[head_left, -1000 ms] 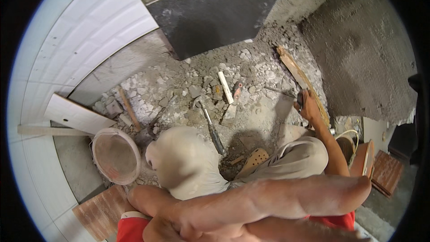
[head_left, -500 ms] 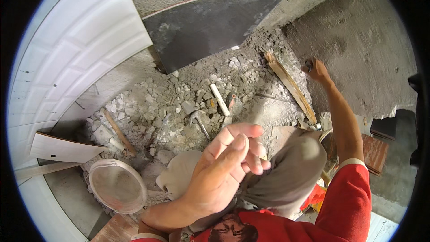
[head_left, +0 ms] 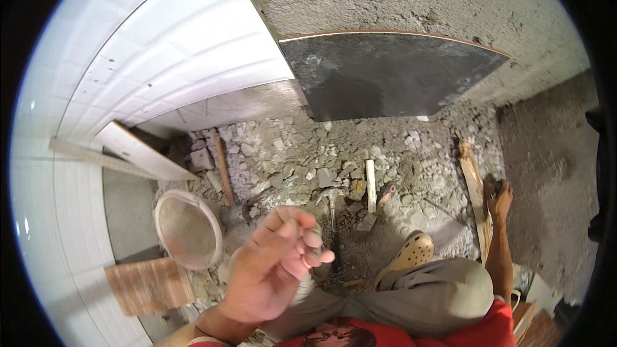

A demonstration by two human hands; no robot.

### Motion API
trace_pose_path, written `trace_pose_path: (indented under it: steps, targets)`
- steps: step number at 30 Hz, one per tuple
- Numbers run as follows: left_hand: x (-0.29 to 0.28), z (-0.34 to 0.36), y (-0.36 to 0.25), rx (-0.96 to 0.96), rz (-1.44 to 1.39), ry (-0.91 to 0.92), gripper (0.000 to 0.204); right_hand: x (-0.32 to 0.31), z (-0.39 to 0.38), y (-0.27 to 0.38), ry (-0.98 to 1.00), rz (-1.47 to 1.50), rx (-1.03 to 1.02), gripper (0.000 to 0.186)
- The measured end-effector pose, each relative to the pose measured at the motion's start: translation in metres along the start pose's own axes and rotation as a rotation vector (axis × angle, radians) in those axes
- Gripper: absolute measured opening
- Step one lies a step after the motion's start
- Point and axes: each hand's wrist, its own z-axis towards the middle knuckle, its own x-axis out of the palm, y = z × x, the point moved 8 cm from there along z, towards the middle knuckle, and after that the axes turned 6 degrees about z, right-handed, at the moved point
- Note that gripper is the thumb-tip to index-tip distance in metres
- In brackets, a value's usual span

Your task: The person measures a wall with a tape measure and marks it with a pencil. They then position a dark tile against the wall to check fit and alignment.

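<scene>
My left hand (head_left: 276, 263) hangs in the lower middle above my knees, fingers loosely curled and slightly apart, with nothing visible in it. My right hand (head_left: 500, 199) is at the right, beside a splintered wood strip (head_left: 470, 173) and a rough grey slab (head_left: 549, 205), its fingers around a small dark object, too hidden to name. Between my hands a claw hammer (head_left: 332, 209) lies on the rubble (head_left: 411, 170), with a white rod (head_left: 370, 186) and a red-and-black tool (head_left: 387, 194) to its right. A beige clog (head_left: 411, 254) shows on my foot.
A dark board (head_left: 392, 74) leans on the rough wall ahead. White tiles (head_left: 180, 26) cover the left wall, with a loose tile (head_left: 138, 151) propped below. A pale bucket (head_left: 213, 239), brown tile (head_left: 148, 286) and wooden stick (head_left: 223, 167) are at the left.
My left hand has risen from the lower edge and moved slightly left, fingers curled. My right hand has shifted to the slab's edge. The view has tilted up toward the wall.
</scene>
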Motion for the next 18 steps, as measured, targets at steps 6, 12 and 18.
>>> trace_pose_path:
  steps: [6, 12, 18]
  targets:
    - [0.021, 0.019, -0.012, 0.128, 0.245, -0.151, 0.025, 0.022, -0.005, -0.014, 0.034, -0.212, 0.020, 0.060]
    - [0.012, 0.075, -0.041, 0.072, 0.557, -0.297, 0.033, 0.037, -0.004, -0.026, 0.003, -0.251, 0.004, 0.059]
    - [-0.049, 0.145, -0.050, -0.005, 0.837, -0.483, 0.048, -0.021, 0.010, 0.052, -0.115, -0.245, -0.069, 0.046]
